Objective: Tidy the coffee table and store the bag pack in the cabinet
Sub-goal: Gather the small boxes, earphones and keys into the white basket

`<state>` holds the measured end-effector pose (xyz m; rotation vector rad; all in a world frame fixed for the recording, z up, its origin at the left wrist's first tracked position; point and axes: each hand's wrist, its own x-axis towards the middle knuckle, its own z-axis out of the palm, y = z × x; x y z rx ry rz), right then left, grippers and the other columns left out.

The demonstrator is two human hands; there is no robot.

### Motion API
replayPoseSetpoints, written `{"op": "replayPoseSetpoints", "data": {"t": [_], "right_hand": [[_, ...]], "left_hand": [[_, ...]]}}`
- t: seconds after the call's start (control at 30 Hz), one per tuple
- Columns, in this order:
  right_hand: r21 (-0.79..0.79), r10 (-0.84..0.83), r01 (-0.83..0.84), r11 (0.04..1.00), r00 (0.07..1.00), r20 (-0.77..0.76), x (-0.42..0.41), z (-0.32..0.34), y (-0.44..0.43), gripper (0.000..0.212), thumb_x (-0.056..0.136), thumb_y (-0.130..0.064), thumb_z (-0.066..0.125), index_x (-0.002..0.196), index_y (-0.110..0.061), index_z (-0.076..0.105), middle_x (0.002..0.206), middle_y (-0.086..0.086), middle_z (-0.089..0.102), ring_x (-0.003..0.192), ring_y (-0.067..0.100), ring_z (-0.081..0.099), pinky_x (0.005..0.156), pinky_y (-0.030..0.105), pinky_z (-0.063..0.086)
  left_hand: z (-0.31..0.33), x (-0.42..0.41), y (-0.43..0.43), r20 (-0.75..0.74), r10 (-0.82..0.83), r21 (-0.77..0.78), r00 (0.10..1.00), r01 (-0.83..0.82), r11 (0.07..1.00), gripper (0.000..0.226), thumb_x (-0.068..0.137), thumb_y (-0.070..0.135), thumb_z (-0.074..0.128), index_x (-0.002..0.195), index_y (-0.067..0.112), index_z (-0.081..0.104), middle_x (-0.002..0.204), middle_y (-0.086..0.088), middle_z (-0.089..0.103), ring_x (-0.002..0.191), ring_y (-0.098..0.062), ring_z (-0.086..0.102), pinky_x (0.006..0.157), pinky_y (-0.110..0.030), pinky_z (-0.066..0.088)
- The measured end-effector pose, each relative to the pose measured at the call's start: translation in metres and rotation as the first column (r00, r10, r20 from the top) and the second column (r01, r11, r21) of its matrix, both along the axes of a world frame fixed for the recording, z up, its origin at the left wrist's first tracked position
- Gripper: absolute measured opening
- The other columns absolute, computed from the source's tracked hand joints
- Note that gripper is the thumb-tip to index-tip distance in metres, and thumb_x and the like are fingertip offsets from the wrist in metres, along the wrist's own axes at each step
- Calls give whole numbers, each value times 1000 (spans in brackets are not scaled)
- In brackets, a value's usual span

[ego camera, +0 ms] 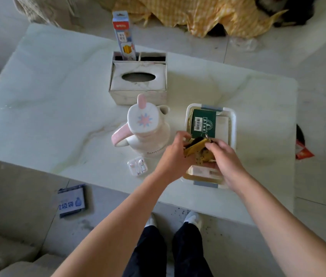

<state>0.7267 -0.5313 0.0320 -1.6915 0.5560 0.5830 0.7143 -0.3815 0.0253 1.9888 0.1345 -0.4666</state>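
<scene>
Both hands meet over a white plastic tray point(232, 124) that sits on the right part of the pale marble tabletop point(48, 108). The left hand point(175, 154) and the right hand point(225, 156) are each closed on a small yellow-and-dark pouch point(197, 148), gripping it from opposite sides just above the tray's near half; what the pouch is exactly is hard to tell. A dark green box point(203, 122) with a barcode label lies in the far half of the tray. Just left of the tray stands a white kettle point(144, 128) with a pink handle and a pink-and-blue star on its lid. Near the tabletop's front edge, close to the kettle's base, lies an open white earbud case point(137, 166). Behind the kettle is a marble-patterned tissue box point(138, 80), and a tall narrow carton point(123, 35) stands upright in its rear compartment. On the floor to the left lies a blue box point(72, 200) of bags. Yellow checked fabric point(208, 15) is heaped beyond the tabletop. No bag pack or cabinet is in view.
</scene>
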Motion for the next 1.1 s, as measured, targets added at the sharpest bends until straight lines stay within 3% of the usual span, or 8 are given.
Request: {"op": "replayPoseSetpoints", "data": {"t": [0.07,0.17,0.3,0.5,0.63,0.73,0.9,1.1], "right_hand": [[-50,-32,32,998,999,-5,2,-8,-7,24,92,-23,51,113,-27,62,105,-2,69,97,16,67,85,37,57],[-85,-2,0,996,1000,-20,0,-15,-14,27,91,-13,45,101,-32,62,104,0,69,100,23,67,92,43,54],[-200,105,-103,974,994,1,-3,-21,-22,31,87,-12,44,86,-34,66,101,5,73,96,27,67,84,42,55],[-318,63,-40,947,996,62,1,-28,-24,33,90,-14,46,115,-22,65,106,1,69,83,16,62,56,20,41],[-272,51,-11,962,989,138,-6,-14,-10,26,86,-7,47,92,-23,67,92,1,70,80,15,65,66,28,53],[-35,86,-83,996,992,97,-18,-3,16,24,76,-6,47,77,-23,64,73,4,70,69,19,67,59,29,54],[141,271,-255,957,957,-106,-36,-20,80,23,83,-3,46,88,-15,64,88,6,67,80,20,65,72,28,57],[-136,381,-398,907,915,-135,-47,-54,140,45,86,-13,54,130,-13,51,130,7,53,103,18,54,81,25,42]], "left_hand": [[-6,8,-17,16,-18,117,1000,16,993,35,82,15,61,114,23,48,110,0,67,91,-23,65,73,-33,55],[-14,11,-34,42,-96,245,994,83,966,31,85,10,58,115,18,51,113,-6,63,95,-28,62,80,-42,54],[-26,7,-39,17,-223,435,975,194,879,30,87,4,53,116,9,53,112,-14,62,100,-31,56,82,-44,52],[-34,7,-44,173,-426,668,888,213,714,29,87,5,51,112,13,63,117,-5,61,112,-27,49,93,-35,38],[-24,7,-34,345,-310,623,886,31,782,16,89,14,54,97,12,68,102,-7,66,97,-30,58,82,-39,44],[-21,-9,-13,426,-110,513,898,-139,847,10,84,15,56,88,10,64,88,-8,65,84,-31,58,72,-41,47],[-38,-53,57,277,32,535,960,-182,825,6,80,14,58,84,11,56,79,-5,61,81,-29,56,58,-33,40],[-66,-70,112,-169,282,478,944,-172,861,48,87,13,49,134,18,39,124,-12,41,109,-35,51,84,-38,45]]}}
